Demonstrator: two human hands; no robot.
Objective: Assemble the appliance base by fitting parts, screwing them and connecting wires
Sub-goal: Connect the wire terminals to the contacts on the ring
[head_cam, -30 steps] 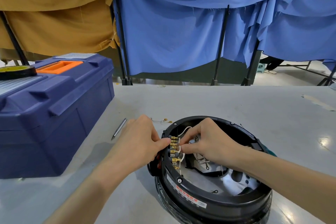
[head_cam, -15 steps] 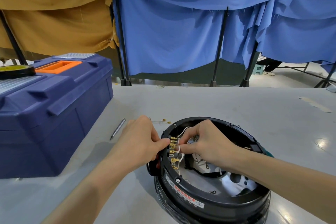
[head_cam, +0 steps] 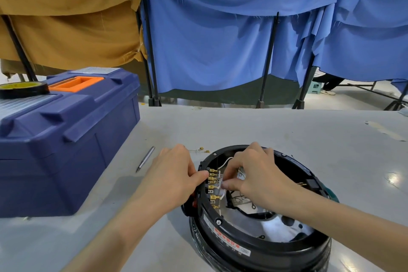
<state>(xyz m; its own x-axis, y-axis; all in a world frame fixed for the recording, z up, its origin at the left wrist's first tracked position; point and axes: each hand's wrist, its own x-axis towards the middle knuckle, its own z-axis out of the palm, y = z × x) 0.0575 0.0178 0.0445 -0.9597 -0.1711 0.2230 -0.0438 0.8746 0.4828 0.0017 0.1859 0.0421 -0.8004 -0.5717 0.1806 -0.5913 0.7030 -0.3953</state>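
The round black appliance base [head_cam: 260, 247] sat on the grey table [head_cam: 287, 130], close in front of the person. The left hand [head_cam: 176, 179] was curled around the outside of the base's left rim. Its thumb pressed by the row of little gold terminals [head_cam: 213, 181] just inside that rim. The right hand [head_cam: 256, 179] reached into the base from above. It pinched a thin white wire [head_cam: 225, 162] between thumb and fingertip, right beside the terminals. The base looked hard and heavy, so it would likely stay put with one hand holding its rim. The wire looked soft and bendy, and would probably flop if held far from its tip. It seemed best to hold it close to the end and push it straight on. The gold terminals looked thin and could bend if pushed from the side. A slim metal tool [head_cam: 145, 158] lay to the left of the base. Some tiny gold bits [head_cam: 204, 150] lay just behind the base. A big blue toolbox [head_cam: 66, 139] stood farther left of the base, with a roll of tape [head_cam: 22, 89] on top.
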